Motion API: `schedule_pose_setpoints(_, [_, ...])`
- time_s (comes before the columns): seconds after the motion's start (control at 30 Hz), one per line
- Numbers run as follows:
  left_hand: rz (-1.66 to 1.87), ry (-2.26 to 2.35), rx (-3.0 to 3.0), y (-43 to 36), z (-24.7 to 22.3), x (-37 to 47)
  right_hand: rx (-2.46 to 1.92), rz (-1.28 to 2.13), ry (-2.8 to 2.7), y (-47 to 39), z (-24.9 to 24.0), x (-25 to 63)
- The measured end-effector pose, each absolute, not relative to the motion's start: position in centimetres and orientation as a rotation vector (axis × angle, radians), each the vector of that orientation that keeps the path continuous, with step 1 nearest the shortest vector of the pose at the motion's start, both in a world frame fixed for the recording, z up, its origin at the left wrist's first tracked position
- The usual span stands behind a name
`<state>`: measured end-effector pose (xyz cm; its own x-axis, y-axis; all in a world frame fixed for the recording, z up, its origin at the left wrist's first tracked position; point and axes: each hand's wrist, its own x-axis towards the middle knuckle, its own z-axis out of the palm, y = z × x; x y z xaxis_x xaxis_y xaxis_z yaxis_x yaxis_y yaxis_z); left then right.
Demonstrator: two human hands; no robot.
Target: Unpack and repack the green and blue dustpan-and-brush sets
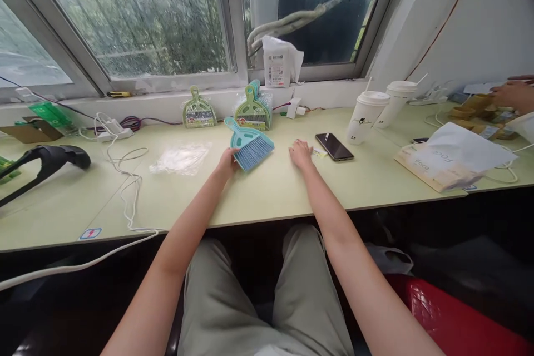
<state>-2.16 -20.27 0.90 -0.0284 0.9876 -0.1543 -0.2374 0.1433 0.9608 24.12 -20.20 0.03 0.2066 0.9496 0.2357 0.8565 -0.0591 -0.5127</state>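
Note:
A teal dustpan and brush set (251, 147) is tilted above the pale green table, its blue bristles towards me. My left hand (228, 160) grips its lower left edge. To the right, my right hand (301, 154) lies on the table with its fingers spread, touching or covering part of a small yellowish card or label (319, 153). A black phone (334, 147) lies just right of that hand. Behind the teal set stand wrapped green dustpan sets (253, 108), and another green set (199, 112) leans against the wall further left. Crumpled clear plastic (181, 158) lies left of my left hand.
Two lidded white cups (366, 117) with straws stand right of the phone. Further right are a paper packet (450, 158) and another person's hand (515, 95) over brown packages. White cables (132, 192) and a black curved object (54, 164) lie at left on the table (267, 200).

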Motion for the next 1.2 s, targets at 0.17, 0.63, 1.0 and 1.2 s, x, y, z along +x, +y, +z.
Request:
schedule_pose_setpoints(0.17, [1.376,1.062,0.660,-19.3,0.9,-3.3,-1.438,0.313,-2.125,-20.3,-0.2,21.3])
schedule_pose_setpoints(0.63, [1.374,1.152,0.674,-19.8,0.7,-2.8,-1.598,0.317,-1.706,-20.7,1.2,19.7])
schedule_pose_setpoints(1.0, [1.233,0.718,1.017,-22.9,1.5,-1.0,-1.481,0.212,-2.136,-23.7,0.7,13.9])
schedule_pose_setpoints(1.2, [1.294,0.804,1.021,-22.2,1.1,-1.3,-1.528,0.215,-2.171,-23.8,0.9,14.2])
